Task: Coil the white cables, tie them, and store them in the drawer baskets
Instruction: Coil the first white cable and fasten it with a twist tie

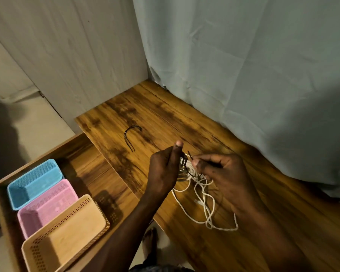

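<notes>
Tying stage, mid-knot on the white cable bundle.

Left hand grip clamped around the coiled part, right hand pinching a thin black tie at the bundle, loose cable tail sprawled on the table. Next up, probably: cinch the tie snug, gather the slack loops, drop into a basket. Spare black ties nearby; blue basket, pink basket and tan basket waiting in the open drawer.

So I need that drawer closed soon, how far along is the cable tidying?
Early on. Nothing is stored: the blue basket, pink basket and tan basket in the drawer hold no cables. In hand: the left hand and right hand work a dark tie around a white cable whose loops trail on the table. Spare black ties wait there.
</notes>
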